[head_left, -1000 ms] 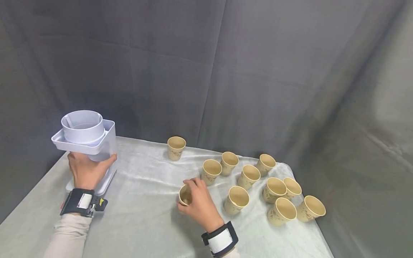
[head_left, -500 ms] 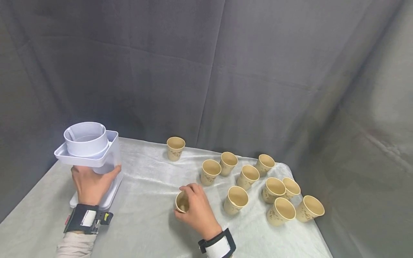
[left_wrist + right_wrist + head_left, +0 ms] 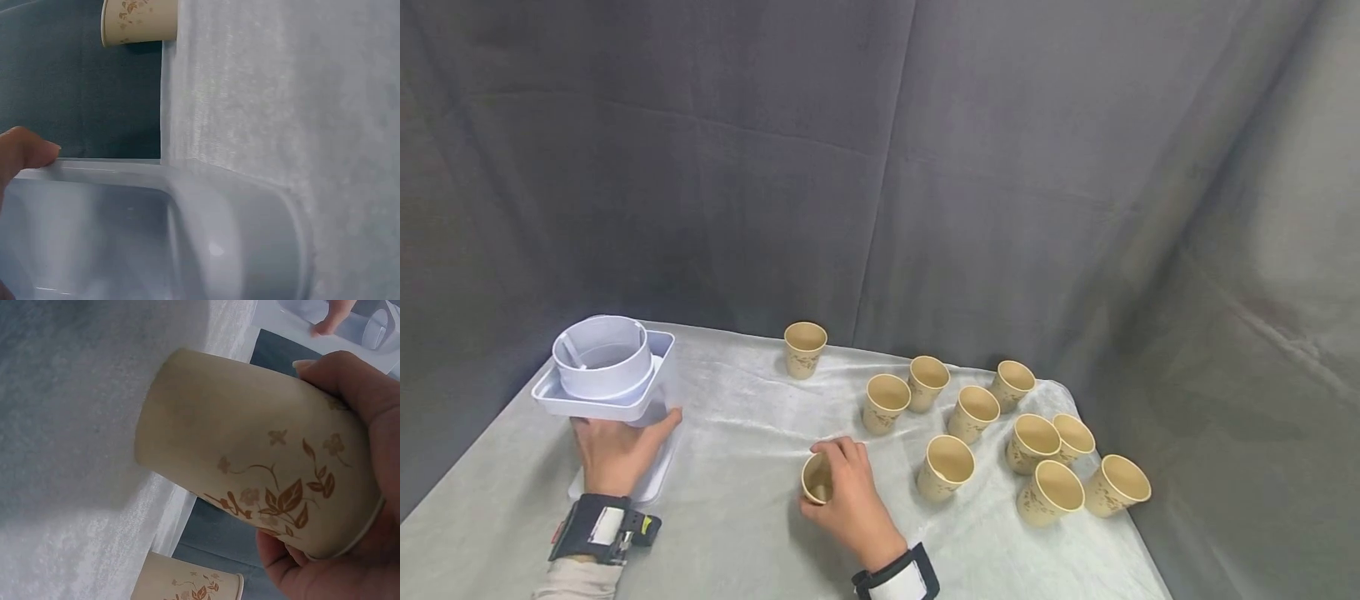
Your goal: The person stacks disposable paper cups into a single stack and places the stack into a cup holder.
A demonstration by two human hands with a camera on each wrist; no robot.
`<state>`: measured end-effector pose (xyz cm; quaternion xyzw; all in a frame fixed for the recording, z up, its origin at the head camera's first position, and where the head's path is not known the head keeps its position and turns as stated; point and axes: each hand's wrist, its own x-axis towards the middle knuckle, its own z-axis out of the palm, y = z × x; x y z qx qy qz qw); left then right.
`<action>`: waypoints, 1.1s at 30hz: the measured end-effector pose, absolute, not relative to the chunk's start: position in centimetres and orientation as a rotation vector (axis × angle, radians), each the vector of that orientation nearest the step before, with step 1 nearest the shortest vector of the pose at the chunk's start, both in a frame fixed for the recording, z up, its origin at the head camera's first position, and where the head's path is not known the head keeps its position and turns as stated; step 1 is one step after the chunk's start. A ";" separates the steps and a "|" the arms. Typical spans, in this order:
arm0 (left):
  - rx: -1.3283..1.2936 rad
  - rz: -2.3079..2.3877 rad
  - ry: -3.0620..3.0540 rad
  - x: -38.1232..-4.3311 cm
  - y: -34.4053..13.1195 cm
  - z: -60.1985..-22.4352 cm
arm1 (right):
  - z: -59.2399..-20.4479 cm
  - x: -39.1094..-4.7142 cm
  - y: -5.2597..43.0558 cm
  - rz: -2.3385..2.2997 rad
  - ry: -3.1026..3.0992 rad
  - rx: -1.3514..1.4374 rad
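My left hand (image 3: 617,454) grips a white plastic stand (image 3: 602,404) with a round collar on top and a flat base, at the table's left. In the left wrist view its hollow body (image 3: 237,231) fills the lower part, with my thumb (image 3: 28,147) on the edge. I cannot tell whether the base touches the cloth. Near the table's middle, my right hand (image 3: 850,500) holds a beige paper cup (image 3: 816,479) between thumb and fingers, close to its rim. Brown flowers show on that cup (image 3: 231,437) in the right wrist view; its bottom is close to the cloth.
A single paper cup (image 3: 805,350) stands at the back edge. Several more upright cups, among them one nearby (image 3: 946,468) and one at the far right (image 3: 1117,486), are spread over the table's right. A grey curtain (image 3: 775,167) hangs behind the pale tablecloth (image 3: 730,500).
My left hand has brought the white stand nearer to me, lower in the head view. The right hand has shifted slightly left and nearer with its cup. Other cups stay put.
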<state>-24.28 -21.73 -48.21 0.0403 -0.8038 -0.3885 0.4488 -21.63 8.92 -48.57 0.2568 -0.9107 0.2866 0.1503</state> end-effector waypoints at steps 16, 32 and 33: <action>0.347 -0.753 -2.370 -20.7 -22.6 -47.0 | -49.2 -21.4 8.7 0.770 -2.558 0.750; -0.051 -0.911 -2.490 -15.6 -17.5 -45.8 | -45.5 -21.9 11.0 0.616 -2.577 0.815; -0.105 -0.930 -2.460 -15.6 -16.9 -45.9 | -44.9 -22.1 11.3 0.625 -2.567 0.820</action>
